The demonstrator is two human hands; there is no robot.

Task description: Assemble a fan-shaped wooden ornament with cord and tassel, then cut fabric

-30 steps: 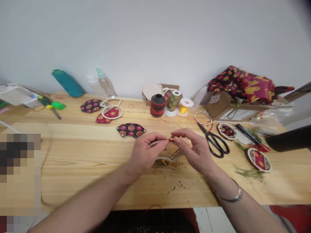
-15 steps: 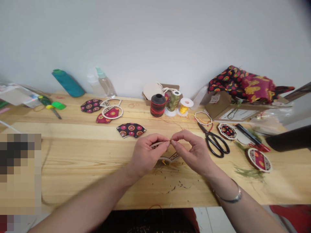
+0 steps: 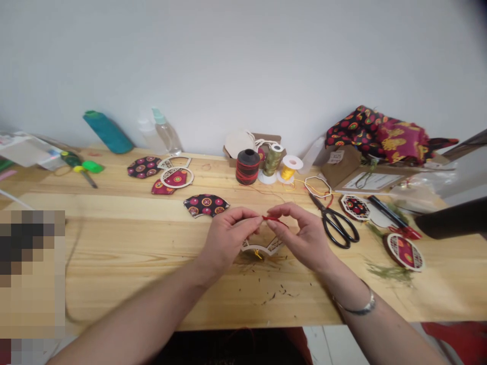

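My left hand [image 3: 228, 238] and my right hand [image 3: 306, 235] meet over the middle of the wooden table [image 3: 133, 253]. Both pinch a short red thread [image 3: 274, 219] between thumb and forefinger. Under them is a pale wooden fan-shaped frame [image 3: 262, 247]; my left hand's fingers curl over its upper edge. A bit of yellow thread shows at the frame's lower rim. Small dark scraps lie on the table in front of my hands.
Black scissors [image 3: 337, 223] lie right of my right hand. Thread spools [image 3: 247, 166] stand at the back, patterned fabric pieces [image 3: 206, 204] to the left. Finished round ornaments [image 3: 404, 251], a cardboard box [image 3: 361, 175] with fabric, bottles [image 3: 107, 132] and a screwdriver [image 3: 81, 167] ring the table.
My fingertips have drawn slightly apart again, and the red thread now shows between them, stretched toward my right hand. The view shifted a little.
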